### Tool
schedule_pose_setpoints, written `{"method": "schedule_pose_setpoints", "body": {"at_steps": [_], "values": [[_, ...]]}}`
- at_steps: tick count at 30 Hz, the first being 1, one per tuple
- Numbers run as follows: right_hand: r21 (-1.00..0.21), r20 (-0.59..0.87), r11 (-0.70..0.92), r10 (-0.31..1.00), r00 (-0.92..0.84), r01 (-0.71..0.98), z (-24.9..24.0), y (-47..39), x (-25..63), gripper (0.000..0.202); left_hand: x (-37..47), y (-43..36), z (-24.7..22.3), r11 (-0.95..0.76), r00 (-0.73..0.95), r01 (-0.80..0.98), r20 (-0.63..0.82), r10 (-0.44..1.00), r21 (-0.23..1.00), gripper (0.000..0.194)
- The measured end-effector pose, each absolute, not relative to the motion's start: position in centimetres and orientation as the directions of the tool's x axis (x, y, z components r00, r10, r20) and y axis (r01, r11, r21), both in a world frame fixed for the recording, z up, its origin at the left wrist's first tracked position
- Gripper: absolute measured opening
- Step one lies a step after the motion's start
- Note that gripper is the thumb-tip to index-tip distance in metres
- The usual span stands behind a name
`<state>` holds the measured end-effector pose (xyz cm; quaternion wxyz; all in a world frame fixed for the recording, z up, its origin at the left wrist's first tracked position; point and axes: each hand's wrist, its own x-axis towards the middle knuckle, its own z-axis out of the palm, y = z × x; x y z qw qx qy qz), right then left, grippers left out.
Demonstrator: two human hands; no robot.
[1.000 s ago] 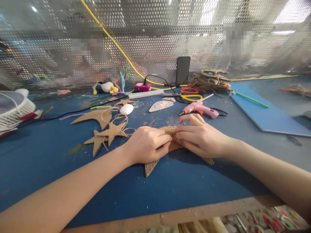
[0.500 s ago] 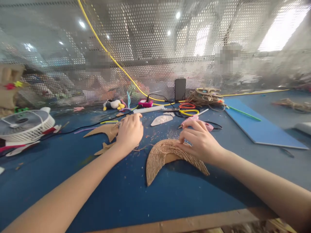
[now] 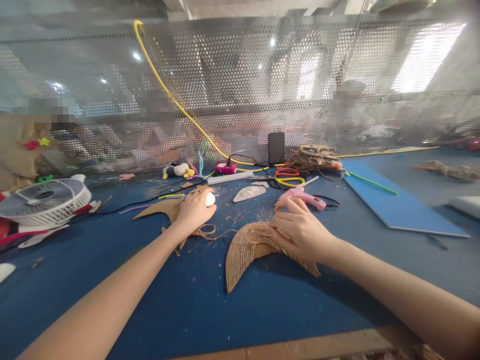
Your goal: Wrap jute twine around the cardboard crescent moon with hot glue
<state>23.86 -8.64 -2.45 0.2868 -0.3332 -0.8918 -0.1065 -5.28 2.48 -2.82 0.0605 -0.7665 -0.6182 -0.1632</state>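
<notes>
Crescent covered in twine lies partly under the curled right hand; a glue gun lies just beyond. The left hand curves beside a white oval piece. Whether either grips, I cannot tell.

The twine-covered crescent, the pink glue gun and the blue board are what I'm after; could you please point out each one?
Twine-covered crescent (image 3: 243,252): head view, on the twine of its picture-left limb.
Pink glue gun (image 3: 314,201): head view, on its handle.
Blue board (image 3: 405,207): head view, on its flat top.
</notes>
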Motion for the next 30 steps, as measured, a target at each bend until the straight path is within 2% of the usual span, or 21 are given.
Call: {"method": "schedule_pose_setpoints", "body": {"at_steps": [4, 8, 9, 10, 13, 15, 17, 19, 22, 28, 30], "values": [[0.006, 0.583, 0.747, 0.537, -0.61, 0.664, -2.5, -8.6, 23.7, 0.023, -4.3, 1.6, -2.4, -0.28, 0.185, 0.937, 0.385, 0.904, 0.207, 0.037], [-0.044, 0.636, 0.716, 0.558, -0.533, 0.697, -2.6, -8.6, 23.4, 0.021, -2.3, 0.3, -1.8, -0.383, 0.168, 0.839, 0.485, 0.858, 0.387, 0.047], [-0.076, 0.65, 0.703, 0.573, -0.5, 0.707, -2.7, -8.7, 23.3, 0.021, -1.6, -0.1, -1.7, -0.421, 0.164, 0.768, 0.487, 0.858, 0.483, 0.043], [-0.12, 0.66, 0.69, 0.592, -0.462, 0.714, -2.7, -8.7, 23.1, 0.02, -0.9, -0.6, -1.8, -0.442, 0.125, 0.522, 0.448, 0.885, 0.729, 0.037], [-0.331, 0.652, 0.647, 0.683, -0.329, 0.687, -2.8, -8.8, 22.5, 0.014, 1.3, -2.5, -2.1, -0.395, 0.138, 0.319, 0.37, 0.919, 0.862, 0.033], [-0.513, 0.591, 0.597, 0.767, -0.251, 0.616, -2.8, -9.0, 22.0, 0.02, 2.5, -4.0, -2.2, -0.278, 0.28, -0.022, 0.273, 0.92, 0.96, 0.035], [-0.661, 0.516, 0.525, 0.837, -0.183, 0.537, -2.6, -9.2, 21.6, 0.033, 3.2, -5.2, -2.1, -0.2, 0.357, -0.177, 0.252, 0.899, 0.964, 0.044], [-0.741, 0.475, 0.465, 0.873, -0.111, 0.485, -2.4, -9.2, 21.4, 0.037, 3.4, -5.9, -1.9, -0.2, 0.362, -0.19, 0.258, 0.896, 0.961, 0.045], [-0.796, 0.445, 0.416, 0.895, -0.042, 0.439, -2.3, -9.1, 21.5, 0.035, 3.3, -6.1, -1.7, -0.202, 0.37, -0.15, 0.245, 0.896, 0.968, 0.04], [-0.934, 0.287, 0.318, 0.939, -0.19, 0.16, -2.1, -8.7, 22.1, 0.043, 2.7, -6.0, -1.6, -0.167, 0.407, -0.176, 0.226, 0.885, 0.97, 0.037], [-0.956, 0.243, 0.266, 0.953, -0.179, 0.121, -2.0, -8.6, 22.1, 0.042, 2.7, -6.0, -1.7, -0.136, 0.425, -0.209, 0.215, 0.88, 0.969, 0.035]]}}
